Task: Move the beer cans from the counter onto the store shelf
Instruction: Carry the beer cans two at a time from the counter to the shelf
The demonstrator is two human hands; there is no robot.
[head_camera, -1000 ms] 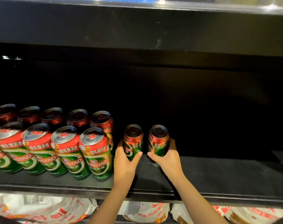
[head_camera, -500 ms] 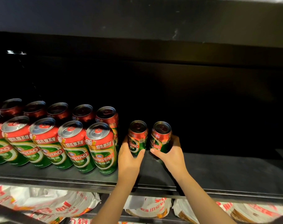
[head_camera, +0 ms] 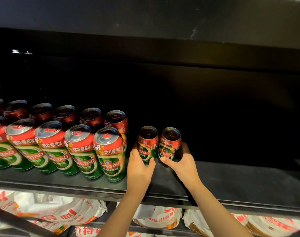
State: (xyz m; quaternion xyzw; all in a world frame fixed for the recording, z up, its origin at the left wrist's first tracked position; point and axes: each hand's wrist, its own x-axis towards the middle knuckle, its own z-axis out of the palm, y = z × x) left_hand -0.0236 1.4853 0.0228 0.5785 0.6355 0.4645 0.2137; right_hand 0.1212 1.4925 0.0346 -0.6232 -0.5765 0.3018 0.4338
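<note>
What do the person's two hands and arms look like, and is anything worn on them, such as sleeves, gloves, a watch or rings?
Both the left hand and the right hand are bare: no gloves, and no rings show on the visible fingers. Both forearms are uncovered down to the bottom edge of the picture, so no sleeve is in view. No watch or bracelet shows on either wrist. The arms look slender.

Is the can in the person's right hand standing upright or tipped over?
Upright: the can stands on the shelf, lid facing up, with the right hand curled around it.
</note>
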